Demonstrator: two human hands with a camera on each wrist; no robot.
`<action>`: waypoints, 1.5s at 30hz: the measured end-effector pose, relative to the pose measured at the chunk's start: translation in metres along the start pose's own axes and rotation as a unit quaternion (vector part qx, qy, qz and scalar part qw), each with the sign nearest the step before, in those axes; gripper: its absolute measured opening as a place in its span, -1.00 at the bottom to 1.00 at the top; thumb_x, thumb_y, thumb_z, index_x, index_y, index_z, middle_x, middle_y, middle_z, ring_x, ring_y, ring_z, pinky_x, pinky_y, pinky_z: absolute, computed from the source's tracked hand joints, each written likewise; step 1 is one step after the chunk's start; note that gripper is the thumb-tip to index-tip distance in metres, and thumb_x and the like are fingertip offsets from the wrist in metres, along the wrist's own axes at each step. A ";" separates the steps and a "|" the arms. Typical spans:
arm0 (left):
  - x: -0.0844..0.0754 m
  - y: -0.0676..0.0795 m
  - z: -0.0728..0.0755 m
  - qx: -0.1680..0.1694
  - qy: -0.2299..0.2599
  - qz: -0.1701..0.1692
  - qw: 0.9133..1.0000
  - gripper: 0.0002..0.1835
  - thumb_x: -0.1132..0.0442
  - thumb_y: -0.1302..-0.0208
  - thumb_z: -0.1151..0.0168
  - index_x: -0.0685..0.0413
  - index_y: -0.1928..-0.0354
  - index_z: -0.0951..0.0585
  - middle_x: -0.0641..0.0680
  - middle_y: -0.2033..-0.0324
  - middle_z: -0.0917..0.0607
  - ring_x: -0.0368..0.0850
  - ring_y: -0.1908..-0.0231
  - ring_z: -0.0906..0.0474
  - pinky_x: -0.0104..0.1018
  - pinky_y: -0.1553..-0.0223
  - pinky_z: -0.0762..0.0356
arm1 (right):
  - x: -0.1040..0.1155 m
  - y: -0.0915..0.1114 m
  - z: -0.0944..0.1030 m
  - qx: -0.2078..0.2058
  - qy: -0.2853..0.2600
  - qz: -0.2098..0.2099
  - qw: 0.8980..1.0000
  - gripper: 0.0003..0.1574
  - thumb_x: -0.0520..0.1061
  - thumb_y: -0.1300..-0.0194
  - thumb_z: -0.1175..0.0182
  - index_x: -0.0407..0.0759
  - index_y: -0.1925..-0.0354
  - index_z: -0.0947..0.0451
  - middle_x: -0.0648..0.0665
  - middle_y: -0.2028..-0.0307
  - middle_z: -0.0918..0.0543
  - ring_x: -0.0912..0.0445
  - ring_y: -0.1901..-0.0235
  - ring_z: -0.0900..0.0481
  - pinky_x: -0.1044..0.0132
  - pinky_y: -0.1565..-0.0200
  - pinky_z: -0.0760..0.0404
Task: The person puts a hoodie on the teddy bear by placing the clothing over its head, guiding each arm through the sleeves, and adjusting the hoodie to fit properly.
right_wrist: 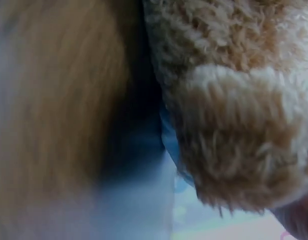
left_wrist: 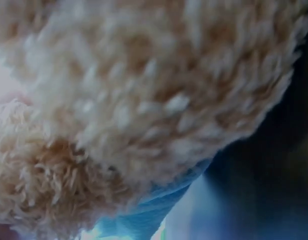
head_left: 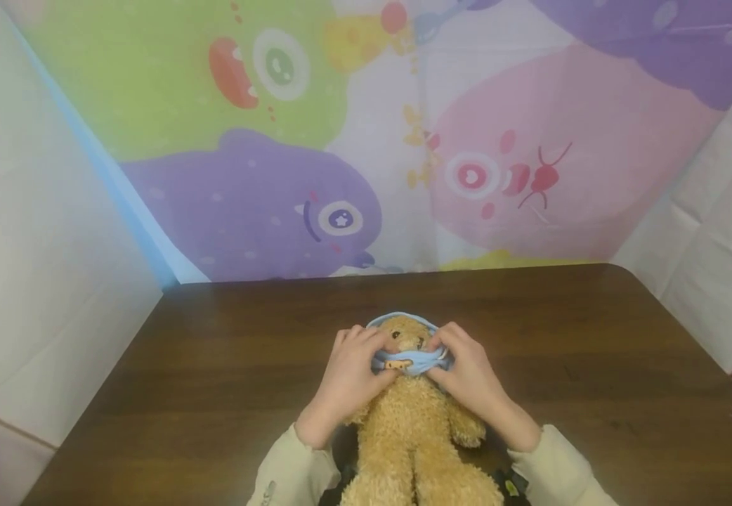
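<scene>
A fluffy tan teddy bear (head_left: 412,414) lies on its back, head toward the far side. Around its head is a light blue cloth garment (head_left: 428,361) with a small tan figure on its front; it passes behind the head and bunches below the muzzle. My left hand (head_left: 356,362) grips the cloth at one side of the bear's face, thumb below. On the other side, my right hand (head_left: 469,369) pinches the cloth between thumb and fingers. Fur of the teddy bear (left_wrist: 143,100) fills most of the left wrist view, with blue cloth (left_wrist: 148,212) beneath. The bear's arm (right_wrist: 244,135) looms large in the right wrist view.
The dark brown wooden table (head_left: 214,393) extends around the bear. A printed cartoon curtain (head_left: 397,140) hangs behind its far edge, and white panels (head_left: 56,211) stand at both sides. Something dark (head_left: 508,481) lies partly hidden under the bear's legs.
</scene>
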State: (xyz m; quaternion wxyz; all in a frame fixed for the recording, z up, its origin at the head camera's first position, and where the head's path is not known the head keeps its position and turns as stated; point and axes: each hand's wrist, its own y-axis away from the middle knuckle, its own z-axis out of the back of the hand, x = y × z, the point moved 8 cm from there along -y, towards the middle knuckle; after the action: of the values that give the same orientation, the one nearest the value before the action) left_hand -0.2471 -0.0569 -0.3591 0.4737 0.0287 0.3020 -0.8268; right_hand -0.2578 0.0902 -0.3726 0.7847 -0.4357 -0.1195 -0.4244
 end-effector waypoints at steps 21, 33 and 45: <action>0.014 0.005 0.000 0.033 0.029 0.062 0.997 -0.75 -0.03 0.06 -0.36 -0.11 0.34 -0.66 -0.12 0.26 -0.56 -0.20 0.30 -0.49 -0.19 0.19 -0.36 | -0.020 0.003 -0.006 0.139 -0.025 -0.115 0.983 -0.86 0.07 0.02 -0.35 0.12 0.43 -0.61 0.17 0.42 -0.56 0.21 0.42 -0.49 0.24 0.31 -0.48; 0.056 0.008 0.000 -0.037 0.238 0.217 0.946 -0.67 0.00 -0.19 -0.17 0.06 0.12 -0.53 0.03 0.20 -0.53 -0.13 0.18 -0.48 -0.11 0.12 -0.44 | -0.055 0.000 -0.005 0.123 -0.172 -0.270 0.939 -0.32 0.17 -0.22 -0.10 -0.26 -0.12 -0.34 -0.28 -0.05 -0.48 -0.10 0.00 -0.50 0.10 0.01 -0.48; 0.064 0.022 -0.044 0.153 0.244 0.315 0.904 -0.28 -0.36 -0.23 0.27 0.15 0.04 -0.47 0.12 0.28 -0.56 -0.03 0.19 -0.47 -0.08 0.11 -0.39 | -0.056 0.011 -0.027 0.172 -0.178 -0.313 0.917 -0.62 -0.08 -0.36 0.16 -0.37 0.23 -0.46 -0.29 0.33 -0.52 0.01 0.32 -0.46 0.20 0.21 -0.44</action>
State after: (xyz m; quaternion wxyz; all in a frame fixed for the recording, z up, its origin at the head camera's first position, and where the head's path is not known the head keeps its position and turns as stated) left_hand -0.2754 -0.0911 -0.4266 0.6108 0.3955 0.2537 -0.6372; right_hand -0.2885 0.1032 -0.4266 0.6400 -0.3030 -0.4589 -0.5367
